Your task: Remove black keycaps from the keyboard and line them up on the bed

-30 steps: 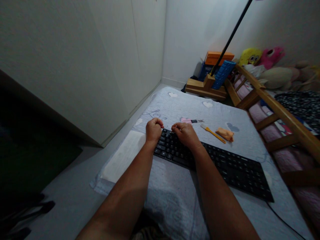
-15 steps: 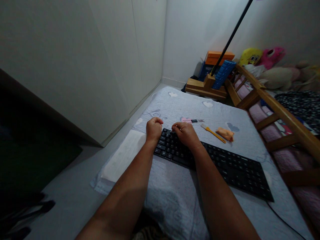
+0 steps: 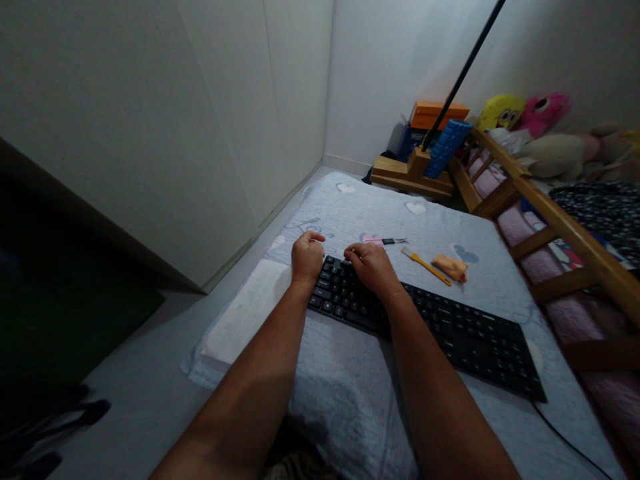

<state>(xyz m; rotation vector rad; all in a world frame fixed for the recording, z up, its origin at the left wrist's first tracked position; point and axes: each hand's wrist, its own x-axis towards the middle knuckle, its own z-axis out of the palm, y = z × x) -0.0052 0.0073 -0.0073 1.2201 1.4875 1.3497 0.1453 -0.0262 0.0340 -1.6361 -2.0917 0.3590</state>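
A black keyboard (image 3: 480, 333) lies at a slant on the bed-like surface, its cable leaving at the lower right. At its left end my left hand (image 3: 307, 260) is closed around the edge, thumb uppermost; the curled fingertips are hidden. My right hand (image 3: 373, 267) rests over the upper left keys, with thumb and fingers pinched together near the top row. What sits in that pinch is too small and dark to name. Beyond the keyboard lie a yellow-handled brush (image 3: 427, 267), an orange-tan crumpled bundle (image 3: 450, 267) and a slim tool with a black middle (image 3: 389, 241).
A heart-patterned grey-blue cover (image 3: 370, 207) spreads beneath everything. To the left are a folded white cloth (image 3: 245, 310) and a tall pale cabinet (image 3: 225, 120). A wooden rail (image 3: 560, 200) bounds the right side, with plush toys behind. A wooden stand (image 3: 410, 175) holds a dark pole.
Both hands stay almost where they were. My left thumb looks slightly raised and straighter, and the keyboard's right end has shifted very slightly.
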